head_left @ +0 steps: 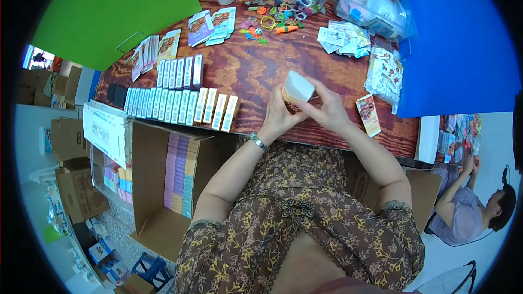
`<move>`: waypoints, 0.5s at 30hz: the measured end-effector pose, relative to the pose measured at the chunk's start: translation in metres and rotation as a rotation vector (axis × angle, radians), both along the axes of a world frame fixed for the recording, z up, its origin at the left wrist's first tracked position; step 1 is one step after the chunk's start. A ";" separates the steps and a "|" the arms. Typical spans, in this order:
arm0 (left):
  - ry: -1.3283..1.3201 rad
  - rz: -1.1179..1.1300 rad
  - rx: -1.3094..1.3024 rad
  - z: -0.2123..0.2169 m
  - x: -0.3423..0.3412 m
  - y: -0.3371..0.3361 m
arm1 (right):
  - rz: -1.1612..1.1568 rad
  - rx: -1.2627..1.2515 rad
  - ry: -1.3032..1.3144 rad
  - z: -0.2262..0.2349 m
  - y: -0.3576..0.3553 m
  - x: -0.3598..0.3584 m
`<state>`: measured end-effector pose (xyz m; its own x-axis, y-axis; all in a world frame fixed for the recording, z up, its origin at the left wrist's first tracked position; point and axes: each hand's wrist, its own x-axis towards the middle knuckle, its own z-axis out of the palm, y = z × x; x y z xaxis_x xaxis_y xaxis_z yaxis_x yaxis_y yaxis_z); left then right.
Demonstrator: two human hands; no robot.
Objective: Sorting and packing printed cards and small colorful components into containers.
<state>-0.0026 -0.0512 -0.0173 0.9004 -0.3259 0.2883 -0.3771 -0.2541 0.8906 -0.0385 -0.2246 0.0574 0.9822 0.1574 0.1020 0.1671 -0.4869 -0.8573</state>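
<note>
counted: one open-topped white-and-orange cardboard box (297, 88); four upright orange cartons (217, 110). surface: dark-red wood-grained worktop (267, 68); room: one green panel (120, 11), one blue panel (463, 38). box held above worktop's near edge, between left hand (278, 114) and right hand (331, 111), fingers of both closed round its sides.

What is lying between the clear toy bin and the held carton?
The head view shows small loose toys, then bare tabletop nearer the carton.

Bright, fairly even light glosses the desk (256, 71); fisheye distortion bends straight edges toward the black rim, where the cartons (81, 193) at left seem slightly soft.
</note>
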 end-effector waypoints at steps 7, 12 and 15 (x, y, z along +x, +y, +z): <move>0.018 0.145 0.148 -0.009 0.007 0.008 | -0.212 -0.211 0.033 -0.020 -0.072 0.094; 0.091 0.115 0.080 -0.023 0.010 0.005 | -0.436 -0.877 -0.023 -0.060 -0.135 0.155; 0.091 0.014 0.066 -0.026 0.010 0.012 | -0.438 -0.972 0.184 -0.063 -0.141 0.166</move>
